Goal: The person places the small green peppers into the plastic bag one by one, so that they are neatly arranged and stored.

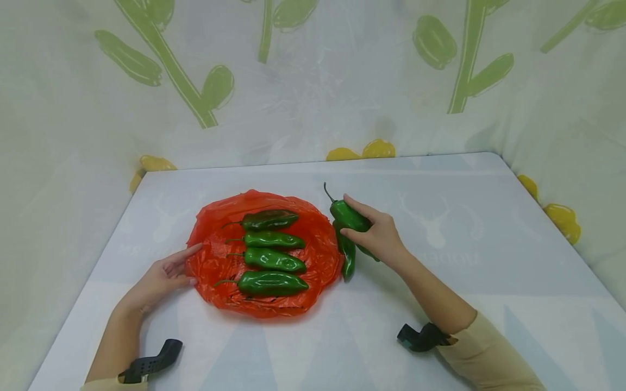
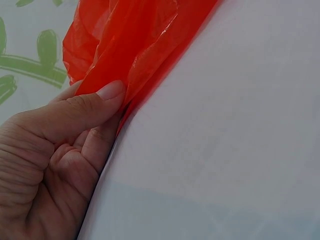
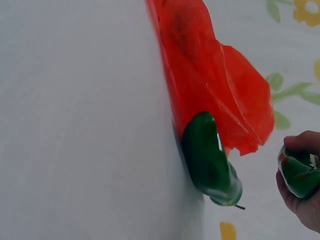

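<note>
A crumpled red plastic bag (image 1: 215,260) lies spread on the table, with several green chili peppers (image 1: 274,260) in a column on it, stems to the left. My left hand (image 1: 156,282) pinches the bag's left edge; in the left wrist view the thumb presses the red plastic (image 2: 145,40) against the fingers. Right of the bag, my right hand (image 1: 383,239) grips a green pepper (image 1: 349,215) between thumb and fingers, its stem pointing up and left. Beneath that one, another green pepper (image 1: 348,263) rests against the bag's right edge, also visible in the right wrist view.
The white table (image 1: 440,336) has pale printed shapes and extends to both sides of the bag. Behind it hangs a pale backdrop (image 1: 342,81) with green plant prints. Black wrist devices (image 1: 423,338) sit at both forearms.
</note>
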Demonstrator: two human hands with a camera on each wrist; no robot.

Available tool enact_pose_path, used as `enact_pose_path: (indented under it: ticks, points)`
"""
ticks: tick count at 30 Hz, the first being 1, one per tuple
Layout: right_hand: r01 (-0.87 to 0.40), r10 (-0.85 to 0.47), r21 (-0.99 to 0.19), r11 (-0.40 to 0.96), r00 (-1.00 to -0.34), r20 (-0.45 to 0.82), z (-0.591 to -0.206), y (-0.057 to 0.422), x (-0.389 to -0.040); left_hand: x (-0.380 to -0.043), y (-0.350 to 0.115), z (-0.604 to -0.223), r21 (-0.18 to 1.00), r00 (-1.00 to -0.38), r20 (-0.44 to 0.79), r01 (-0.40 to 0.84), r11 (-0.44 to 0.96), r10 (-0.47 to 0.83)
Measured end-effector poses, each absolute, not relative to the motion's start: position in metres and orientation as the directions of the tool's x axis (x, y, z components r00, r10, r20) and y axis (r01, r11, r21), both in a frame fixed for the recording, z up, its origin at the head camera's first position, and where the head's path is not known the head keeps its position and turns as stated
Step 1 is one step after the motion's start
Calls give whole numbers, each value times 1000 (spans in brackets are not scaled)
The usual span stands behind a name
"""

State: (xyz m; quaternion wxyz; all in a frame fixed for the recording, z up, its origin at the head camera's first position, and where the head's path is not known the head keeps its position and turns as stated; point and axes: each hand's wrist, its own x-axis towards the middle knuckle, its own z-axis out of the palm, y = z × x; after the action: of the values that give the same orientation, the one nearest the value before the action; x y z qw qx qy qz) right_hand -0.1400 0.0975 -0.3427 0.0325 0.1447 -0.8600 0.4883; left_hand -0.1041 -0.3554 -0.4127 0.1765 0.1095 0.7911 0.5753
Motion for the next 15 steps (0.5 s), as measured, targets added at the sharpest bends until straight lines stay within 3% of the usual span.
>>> enact_pose_path:
  ticks: [15]
  points:
    - [-454,-343,-821,345,-875,340,-326,69,-145,-104,-354,-411,939,-916,-181,-52,341,359]
